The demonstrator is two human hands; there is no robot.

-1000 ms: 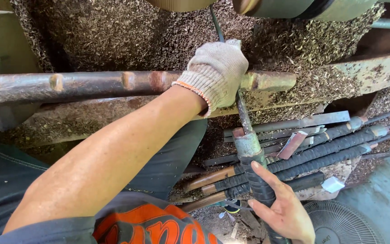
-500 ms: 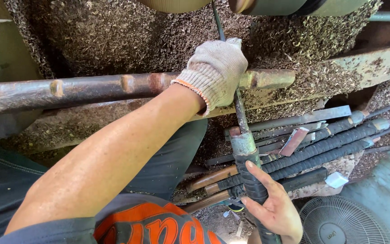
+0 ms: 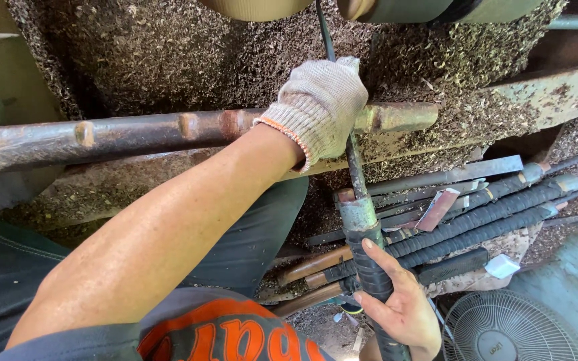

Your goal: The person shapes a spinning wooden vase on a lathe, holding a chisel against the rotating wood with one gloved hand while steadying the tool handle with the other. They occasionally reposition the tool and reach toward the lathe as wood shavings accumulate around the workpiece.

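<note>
My left hand (image 3: 319,103), in a knitted work glove, is closed over a long rusty bar (image 3: 135,134) that runs across the view, and it presses the thin steel shaft (image 3: 354,170) of a long turning tool against it. The shaft runs up to a pale round workpiece (image 3: 255,7) at the top edge. My bare right hand (image 3: 399,307) grips the tool's handle (image 3: 369,267), which is wrapped in black tape, low at the bottom right.
Wood shavings (image 3: 168,53) cover the machine bed behind the bar. Several long tools with black wrapped handles (image 3: 490,214) lie to the right. A white fan (image 3: 516,331) stands on the floor at the bottom right. My knees are below the bar.
Both hands keep their grips. The right hand and the handle have shifted slightly left, and more of the fan has come into view.
</note>
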